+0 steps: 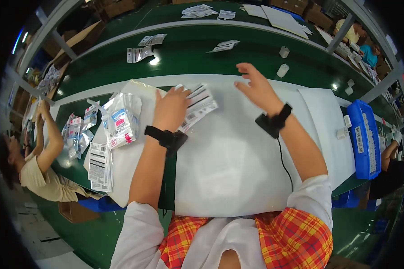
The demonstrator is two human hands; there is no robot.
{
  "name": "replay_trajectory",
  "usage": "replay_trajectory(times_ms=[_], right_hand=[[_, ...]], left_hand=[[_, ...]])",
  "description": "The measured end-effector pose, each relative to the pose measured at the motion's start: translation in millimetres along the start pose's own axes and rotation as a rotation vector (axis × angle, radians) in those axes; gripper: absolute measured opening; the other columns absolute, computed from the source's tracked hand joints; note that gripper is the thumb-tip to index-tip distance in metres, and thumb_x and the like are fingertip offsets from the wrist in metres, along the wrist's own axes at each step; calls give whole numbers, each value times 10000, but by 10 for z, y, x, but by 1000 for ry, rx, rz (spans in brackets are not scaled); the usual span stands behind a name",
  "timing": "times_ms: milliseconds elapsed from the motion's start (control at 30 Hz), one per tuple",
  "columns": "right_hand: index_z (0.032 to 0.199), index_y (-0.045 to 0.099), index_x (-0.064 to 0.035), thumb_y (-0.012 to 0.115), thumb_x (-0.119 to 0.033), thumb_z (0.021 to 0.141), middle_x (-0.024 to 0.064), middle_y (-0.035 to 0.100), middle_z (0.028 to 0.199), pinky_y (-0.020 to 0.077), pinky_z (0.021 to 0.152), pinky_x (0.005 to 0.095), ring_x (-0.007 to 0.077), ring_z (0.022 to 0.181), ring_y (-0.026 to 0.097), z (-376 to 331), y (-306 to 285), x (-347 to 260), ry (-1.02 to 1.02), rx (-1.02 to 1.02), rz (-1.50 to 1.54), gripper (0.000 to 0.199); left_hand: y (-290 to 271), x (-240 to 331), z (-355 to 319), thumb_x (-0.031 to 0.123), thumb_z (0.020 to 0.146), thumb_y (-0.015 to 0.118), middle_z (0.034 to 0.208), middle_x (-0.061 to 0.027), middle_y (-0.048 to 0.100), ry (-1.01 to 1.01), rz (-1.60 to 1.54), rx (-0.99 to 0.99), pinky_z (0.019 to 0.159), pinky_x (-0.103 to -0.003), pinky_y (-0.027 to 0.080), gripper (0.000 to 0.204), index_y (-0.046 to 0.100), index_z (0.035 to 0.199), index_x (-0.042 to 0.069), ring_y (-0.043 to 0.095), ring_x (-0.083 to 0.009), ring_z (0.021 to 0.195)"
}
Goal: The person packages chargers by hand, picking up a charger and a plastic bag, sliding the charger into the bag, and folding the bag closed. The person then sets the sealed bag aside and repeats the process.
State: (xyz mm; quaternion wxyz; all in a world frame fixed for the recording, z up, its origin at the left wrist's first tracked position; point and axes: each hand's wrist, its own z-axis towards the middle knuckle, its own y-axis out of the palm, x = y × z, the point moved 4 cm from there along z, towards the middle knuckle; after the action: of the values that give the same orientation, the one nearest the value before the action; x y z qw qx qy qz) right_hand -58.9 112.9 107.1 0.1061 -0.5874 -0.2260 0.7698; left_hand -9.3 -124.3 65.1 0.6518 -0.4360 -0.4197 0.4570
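My left hand (170, 108) is closed on the edge of a flat printed pouch (204, 106), white and silver with dark bars, above the left part of a white work sheet (229, 166). The fingers and pouch are slightly blurred, and part of the pouch is hidden under the hand. Above the sheet's far right part, my right hand (259, 89) is raised with thumb and fingers apart and nothing between them. Left of my left forearm lies a heap of filled white, blue and pink pouches (122, 123). A stack of flat printed pouches (100, 167) sits nearer to me.
On the green conveyor belt (184, 51) lie several silver pouches (140, 54) and small white containers (283, 70). A blue bin (364, 139) of white pieces stands at the right. Another person (42, 163) works at the left. A black cable (283, 162) trails from my right wrist.
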Motion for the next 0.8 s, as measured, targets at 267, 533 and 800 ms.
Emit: replay_trajectory(times_ms=[267, 533, 800], right_hand=[[942, 591, -16, 552, -45, 743, 153, 605, 1006, 468, 816, 391, 341, 994, 543, -633, -68, 3, -121, -353, -413, 204], [1010, 587, -7, 575, -97, 723, 170, 571, 977, 454, 846, 436, 354, 956, 524, -782, 137, 418, -262, -486, -536, 301], [1366, 439, -76, 635, -191, 777, 189, 351, 1442, 282, 1070, 457, 401, 1314, 284, -1590, -358, 354, -443, -743, -738, 631]], left_hand=[[485, 1338, 227, 100, 881, 508, 1373, -120, 496, 357, -133, -262, 1096, -559, 241, 391, 533, 1270, 68, 428, -292, 1307], [712, 1166, 321, 211, 900, 523, 1473, -98, 385, 347, -210, -364, 1110, -556, 225, 518, 410, 1397, 118, 340, -259, 1372], [524, 1160, 162, 486, 814, 608, 1564, -111, 174, 462, -211, -355, 1099, -620, 167, 722, 383, 1430, 184, 226, -292, 1421]])
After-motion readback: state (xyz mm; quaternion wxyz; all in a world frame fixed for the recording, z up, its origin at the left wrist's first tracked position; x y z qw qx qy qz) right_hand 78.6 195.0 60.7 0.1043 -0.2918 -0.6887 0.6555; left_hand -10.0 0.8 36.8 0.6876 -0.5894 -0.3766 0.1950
